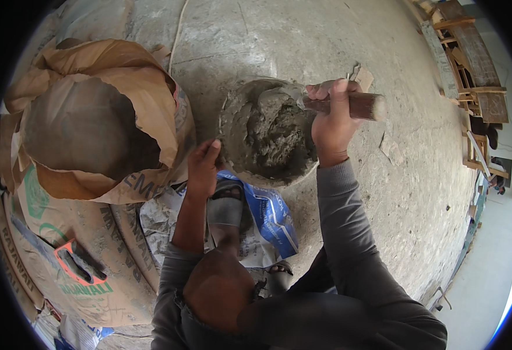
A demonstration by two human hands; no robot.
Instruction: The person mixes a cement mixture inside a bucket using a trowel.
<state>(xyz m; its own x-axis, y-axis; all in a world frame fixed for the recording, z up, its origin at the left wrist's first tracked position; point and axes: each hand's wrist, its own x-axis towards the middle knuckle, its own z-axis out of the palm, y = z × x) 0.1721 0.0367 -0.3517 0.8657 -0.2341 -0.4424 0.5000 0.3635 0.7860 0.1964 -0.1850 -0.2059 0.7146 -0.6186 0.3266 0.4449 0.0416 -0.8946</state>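
Observation:
My right hand (336,118) is wrapped around the thick wooden handle (360,106) of a tool, probably a trowel. Its working end is coated in mortar and cannot be made out. Wet grey cement mortar (277,127), lumpy and heaped towards the middle, lies in a round bucket (226,162) on the floor. With thumb and fingers, my left hand (205,164) pinches the bucket's left rim. Just left of that hand stands a torn-open brown paper cement sack (155,109), its inside mostly in shadow.
Full cement sacks (76,245) lie at the left, with an orange-handled tool (79,267) on top. A blue and white plastic bag (269,214) lies by my foot. Paper scraps (391,148) dot the concrete floor (404,87). Timber pieces (478,61) stand at far right; a person (499,186) is distant.

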